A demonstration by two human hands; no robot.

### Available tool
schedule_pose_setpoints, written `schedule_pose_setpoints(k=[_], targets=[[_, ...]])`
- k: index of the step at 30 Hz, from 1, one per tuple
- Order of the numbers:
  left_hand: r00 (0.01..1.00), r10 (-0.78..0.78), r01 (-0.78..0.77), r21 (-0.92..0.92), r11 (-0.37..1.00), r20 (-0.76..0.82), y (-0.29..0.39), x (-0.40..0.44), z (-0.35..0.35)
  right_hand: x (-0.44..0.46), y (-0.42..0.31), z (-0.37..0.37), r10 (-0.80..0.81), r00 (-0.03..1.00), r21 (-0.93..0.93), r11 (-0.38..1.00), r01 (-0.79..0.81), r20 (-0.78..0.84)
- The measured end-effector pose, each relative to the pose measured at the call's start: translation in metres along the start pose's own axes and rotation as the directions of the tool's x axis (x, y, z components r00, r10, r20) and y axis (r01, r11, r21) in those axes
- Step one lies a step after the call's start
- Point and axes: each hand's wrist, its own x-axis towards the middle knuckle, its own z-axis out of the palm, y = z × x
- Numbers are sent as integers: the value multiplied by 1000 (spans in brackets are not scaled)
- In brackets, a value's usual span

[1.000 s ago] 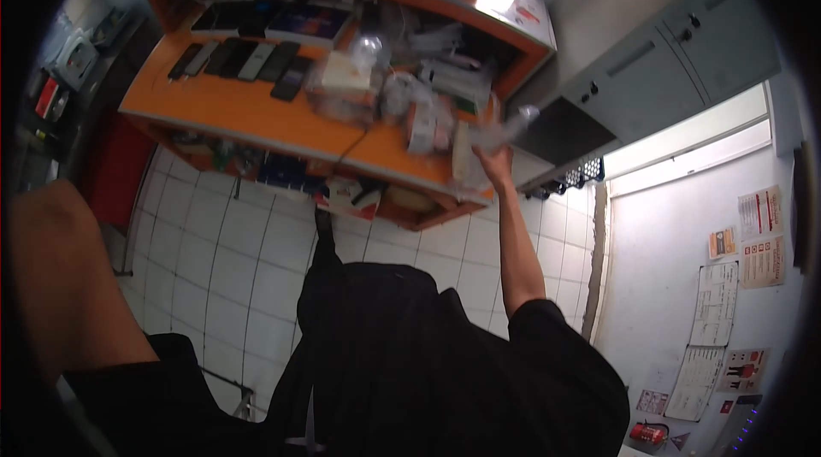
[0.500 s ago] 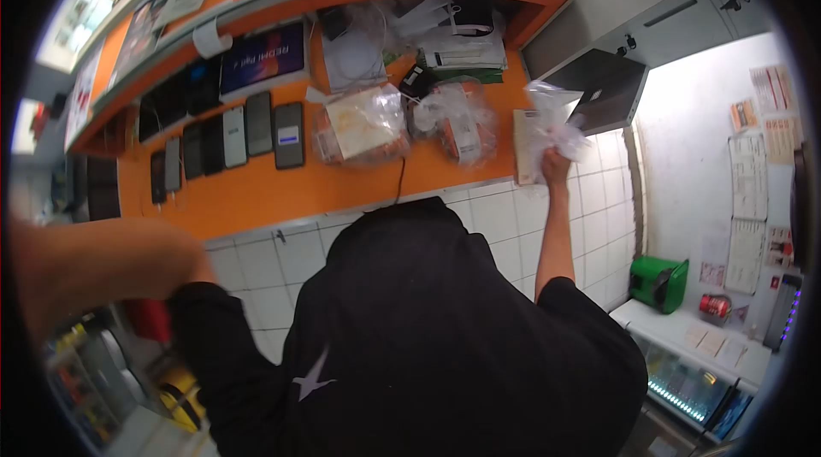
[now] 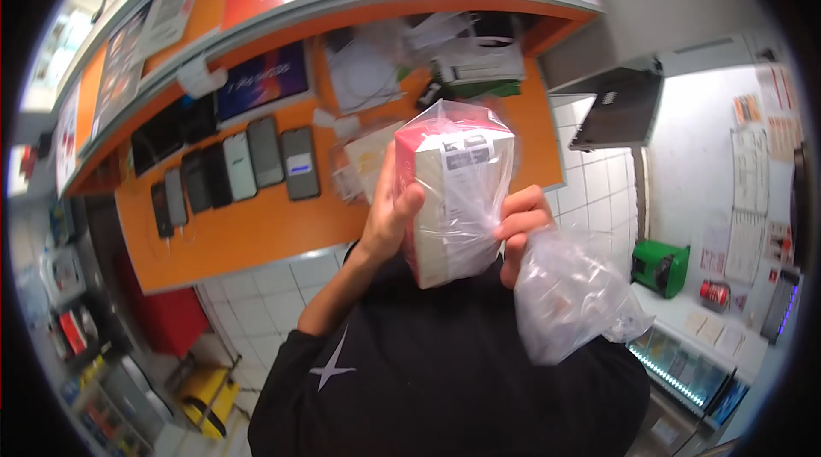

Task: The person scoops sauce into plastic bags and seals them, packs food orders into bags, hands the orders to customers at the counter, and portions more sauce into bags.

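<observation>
Held up in front of my chest is a red and cream box [image 3: 430, 200] with a printed label, wrapped in clear plastic. My left hand [image 3: 390, 216] grips it along its left side, thumb across the near edge. At the box's right side, my right hand [image 3: 523, 226] has its fingers closed on the clear plastic bag [image 3: 571, 296]. The bag's crumpled loose part hangs down to the right below that hand; whether anything is inside that part I cannot make out. Behind the box, a partly hidden bagged packet [image 3: 374, 158] lies on the orange counter [image 3: 256, 239].
Several phones [image 3: 267, 152] lie in a row on the counter's left. A tablet box [image 3: 263, 83], papers [image 3: 479, 59] and cables sit under the shelf [image 3: 342, 4]. To the right are a dark screen [image 3: 623, 111], a green box [image 3: 660, 269] and a red can [image 3: 715, 292].
My right hand has come from the counter's right end towards my chest, bringing the bagged box. My left hand has come in from the far left and now grips the box.
</observation>
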Motion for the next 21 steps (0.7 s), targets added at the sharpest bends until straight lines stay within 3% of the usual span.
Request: schedule_pose_setpoints(k=[1, 2, 4, 5, 7, 13, 21], targets=[[1000, 3, -3, -26, 1000, -7, 8, -3, -11, 2, -7, 15, 10, 1000, 22, 1000, -11, 7], [999, 25, -26, -11, 1000, -35, 12, -9, -22, 10, -11, 20, -48, 990, 45, 998, 42, 136], [996, 55, -54, 13, 998, -69, 17, -24, -40, 25, -17, 29, -164, 918, 94, 986, 139, 362], [992, 12, -16, -25, 1000, -127, 24, -31, -39, 29, -18, 33, -205, 885, 113, 978, 173, 418], [976, 73, -73, 7, 997, -205, 21, -46, -45, 34, -17, 43, -289, 804, 155, 957, 244, 519], [955, 134, -130, 32, 991, -265, 21, -72, -40, 31, -22, 49, -360, 732, 199, 932, 301, 578], [988, 123, -122, 19, 992, -91, 16, -51, -45, 32, -22, 34, -284, 750, 121, 956, 266, 597]])
